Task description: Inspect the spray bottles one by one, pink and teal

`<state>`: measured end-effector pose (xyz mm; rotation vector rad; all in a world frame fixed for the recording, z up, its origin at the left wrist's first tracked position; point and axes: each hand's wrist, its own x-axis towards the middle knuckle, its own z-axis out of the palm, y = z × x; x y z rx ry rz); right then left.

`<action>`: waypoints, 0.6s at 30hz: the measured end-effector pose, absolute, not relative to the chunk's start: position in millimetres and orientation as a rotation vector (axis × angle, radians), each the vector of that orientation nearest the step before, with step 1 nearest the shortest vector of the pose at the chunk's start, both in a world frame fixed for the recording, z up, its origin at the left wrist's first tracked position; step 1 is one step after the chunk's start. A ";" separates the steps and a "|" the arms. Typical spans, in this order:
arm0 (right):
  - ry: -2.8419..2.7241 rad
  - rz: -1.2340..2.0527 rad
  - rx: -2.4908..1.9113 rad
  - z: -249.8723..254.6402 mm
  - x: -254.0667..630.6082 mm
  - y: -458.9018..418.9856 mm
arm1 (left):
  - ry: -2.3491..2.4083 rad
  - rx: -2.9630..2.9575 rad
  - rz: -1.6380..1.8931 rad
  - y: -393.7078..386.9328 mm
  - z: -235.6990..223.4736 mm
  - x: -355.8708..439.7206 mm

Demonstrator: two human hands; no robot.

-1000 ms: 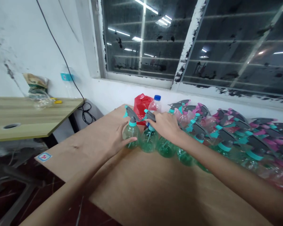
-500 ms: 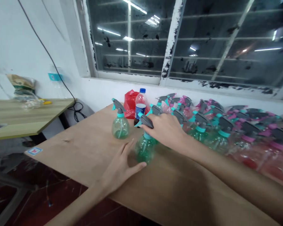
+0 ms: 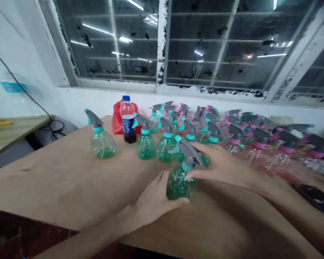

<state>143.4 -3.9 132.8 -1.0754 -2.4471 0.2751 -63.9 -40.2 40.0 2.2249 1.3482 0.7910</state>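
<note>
A green see-through spray bottle [image 3: 179,183] with a grey trigger head and turquoise collar is between my hands, its head leaning slightly right. My left hand [image 3: 153,198] curls round the lower left side, thumb in front and fingertips partly hidden. From the right, my right hand [image 3: 221,163] grips the upper body, thumb just below the collar and other fingers behind. A row of green spray bottles stands just behind, among them one bottle [image 3: 145,147] and its neighbour [image 3: 166,148]. Another green spray bottle [image 3: 102,145] stands apart at the left.
Pink spray bottles [image 3: 259,154] crowd the right side of the wooden table [image 3: 56,187]. By the wall stand a blue-capped drink bottle [image 3: 128,124] and a red plastic bag [image 3: 117,118]. A black phone [image 3: 315,198] lies at the right. A second table [image 3: 18,127] is at far left.
The view has swung right. My right hand has shifted from the trigger head down to the bottle's upper body. My left hand has closed round its lower side.
</note>
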 end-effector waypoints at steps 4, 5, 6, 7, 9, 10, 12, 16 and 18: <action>-2.174 0.553 -1.031 102.3 176.2 4.3 | 1.255 2.275 0.748 -28.0 36.1 -27.9; -2.085 0.609 -0.995 96.9 178.9 5.5 | 1.221 2.292 0.738 -25.4 35.1 -19.2; -2.014 0.676 -0.946 93.0 180.0 6.3 | 1.187 2.308 0.729 -23.2 34.2 -10.9; -1.955 0.732 -0.896 90.2 179.8 6.8 | 1.155 2.324 0.725 -21.2 33.4 -3.6; -1.851 0.827 -0.834 86.9 178.0 7.7 | 1.103 2.352 0.737 -17.4 32.0 7.1; -1.803 0.861 -0.820 85.5 177.2 8.3 | 1.089 2.365 0.746 -15.2 31.3 9.8; -1.727 0.905 -0.809 82.5 176.8 10.2 | 1.072 2.410 0.751 -9.2 29.5 9.7; -1.702 0.927 -0.784 76.9 178.6 17.5 | 1.053 2.555 0.629 7.7 24.3 -7.5; -1.717 0.918 -0.778 75.9 179.1 22.0 | 1.057 2.605 0.508 14.5 21.8 -17.8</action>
